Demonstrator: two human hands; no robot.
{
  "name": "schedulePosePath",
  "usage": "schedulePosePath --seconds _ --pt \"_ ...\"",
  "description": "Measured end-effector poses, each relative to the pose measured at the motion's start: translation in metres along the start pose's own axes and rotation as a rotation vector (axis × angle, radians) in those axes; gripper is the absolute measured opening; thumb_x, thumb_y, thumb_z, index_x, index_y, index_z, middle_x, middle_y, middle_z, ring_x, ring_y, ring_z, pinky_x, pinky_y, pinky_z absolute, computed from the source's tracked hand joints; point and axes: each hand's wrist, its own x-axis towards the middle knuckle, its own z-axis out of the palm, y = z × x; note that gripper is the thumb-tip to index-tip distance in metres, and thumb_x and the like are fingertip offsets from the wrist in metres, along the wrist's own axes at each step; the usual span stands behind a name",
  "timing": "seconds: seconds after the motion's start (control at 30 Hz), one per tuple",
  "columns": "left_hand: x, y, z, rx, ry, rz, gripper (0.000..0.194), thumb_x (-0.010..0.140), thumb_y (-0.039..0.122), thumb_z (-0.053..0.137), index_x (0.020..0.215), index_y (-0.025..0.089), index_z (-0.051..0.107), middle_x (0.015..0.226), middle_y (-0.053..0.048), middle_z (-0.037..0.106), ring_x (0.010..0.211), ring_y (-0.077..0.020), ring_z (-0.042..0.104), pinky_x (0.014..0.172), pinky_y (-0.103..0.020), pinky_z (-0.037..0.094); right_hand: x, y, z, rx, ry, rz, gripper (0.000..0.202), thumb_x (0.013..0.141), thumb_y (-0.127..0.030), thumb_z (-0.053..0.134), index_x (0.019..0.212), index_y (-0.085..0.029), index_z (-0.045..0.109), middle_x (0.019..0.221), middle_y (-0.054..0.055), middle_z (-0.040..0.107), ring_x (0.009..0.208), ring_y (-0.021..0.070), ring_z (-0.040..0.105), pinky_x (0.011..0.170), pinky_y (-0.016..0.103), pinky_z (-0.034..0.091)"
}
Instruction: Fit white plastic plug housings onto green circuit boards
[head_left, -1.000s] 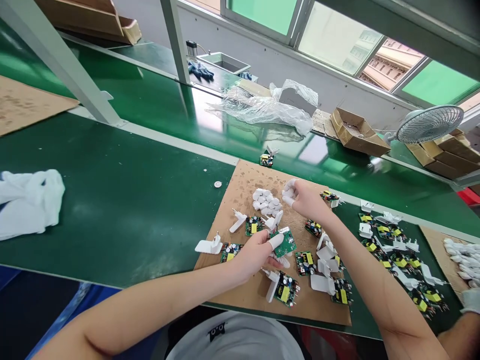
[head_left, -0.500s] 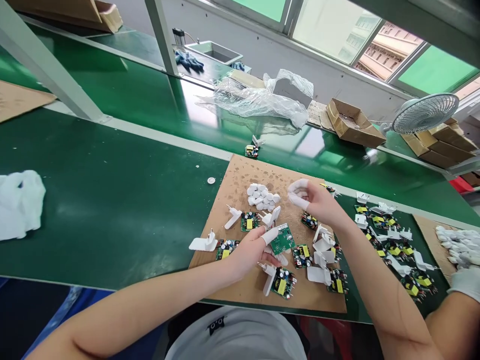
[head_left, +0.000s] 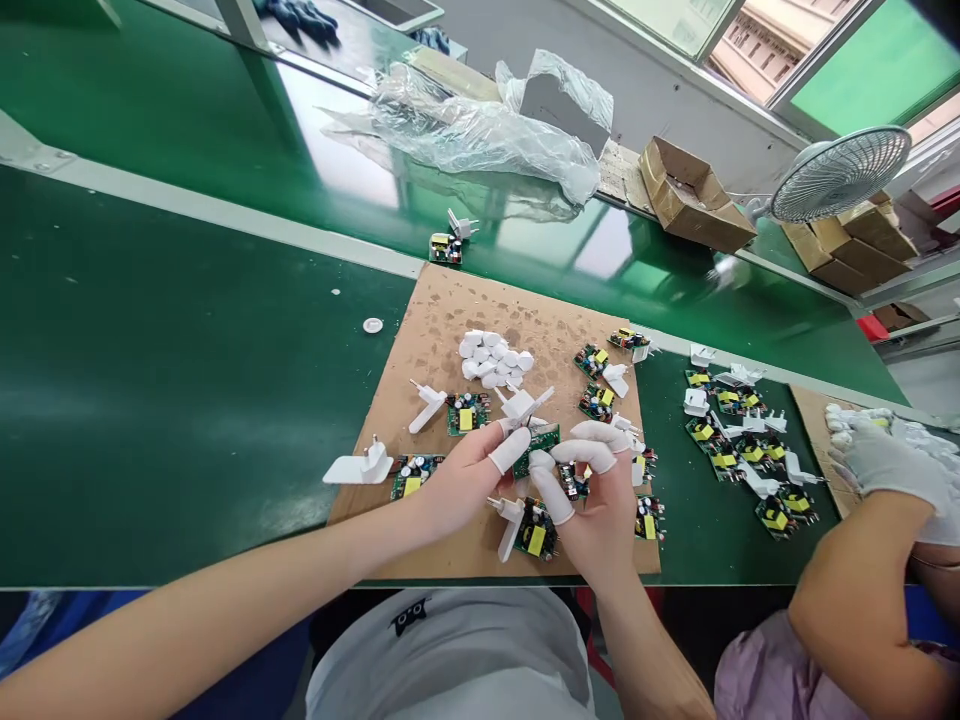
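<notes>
My left hand (head_left: 471,482), with a white cot on the thumb, grips a green circuit board (head_left: 543,447) over the cardboard sheet. A white plug housing (head_left: 519,404) sits just beyond the board. My right hand (head_left: 602,505), in white finger cots, closes its thumb and fingertips on the board's near right side. Whether a small part is also between those fingertips cannot be made out. Below the hands lies another board with a yellow transformer (head_left: 536,541), beside a white plug piece (head_left: 511,525). A heap of small white caps (head_left: 493,358) rests farther back.
Several boards with plugs (head_left: 750,440) cover the green bench on the right. A co-worker's gloved hand (head_left: 896,465) reaches over white pieces there. One board (head_left: 445,249) stands past the cardboard sheet (head_left: 450,290). Plastic wrap (head_left: 480,130), an open box (head_left: 694,200) and a fan (head_left: 841,175) are behind.
My right hand has come down and left from beside the white caps to the board in my left hand. The board has tilted. The view has shifted, and more of the co-worker shows.
</notes>
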Motion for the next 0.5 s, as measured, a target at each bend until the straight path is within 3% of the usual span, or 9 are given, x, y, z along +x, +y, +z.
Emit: schedulePosePath --seconds 0.1,0.2,0.33,0.5 --pt "-0.003 0.006 0.001 0.004 -0.080 -0.020 0.067 0.068 0.076 0.069 0.092 0.014 0.064 0.071 0.002 0.053 0.061 -0.0092 0.042 0.053 -0.024 0.034 0.000 0.002 0.003 0.228 -0.091 0.244 0.050 0.079 -0.029 0.078 0.125 -0.029 0.057 0.122 0.007 0.060 0.097 0.0187 0.062 0.080 0.033 0.054" --pt "-0.007 0.008 0.003 0.015 -0.111 -0.009 0.066 0.071 0.076 0.067 0.097 0.015 0.064 0.072 0.002 0.053 0.063 -0.0098 0.043 0.056 -0.024 0.035 0.000 0.002 0.005 0.478 -0.272 0.392 0.049 0.081 -0.035 0.077 0.126 -0.026 0.060 0.116 0.008 0.068 0.100 0.0212 0.066 0.089 0.038 0.056" --pt "-0.011 0.006 0.003 0.027 -0.117 0.001 0.065 0.076 0.074 0.064 0.103 0.015 0.063 0.072 0.002 0.053 0.061 -0.0093 0.041 0.056 -0.025 0.036 0.000 -0.001 0.010 0.551 -0.197 0.405 0.041 0.083 -0.034 0.077 0.121 -0.026 0.065 0.112 0.006 0.073 0.100 0.0201 0.069 0.090 0.035 0.057" --pt "-0.011 0.006 0.001 0.069 -0.165 0.031 0.060 0.080 0.072 0.060 0.099 0.015 0.061 0.068 0.003 0.052 0.057 -0.0090 0.042 0.054 -0.025 0.037 0.004 -0.004 0.015 0.603 -0.181 0.335 0.026 0.084 -0.038 0.075 0.105 -0.026 0.065 0.089 0.002 0.071 0.076 0.0147 0.067 0.070 0.028 0.058"
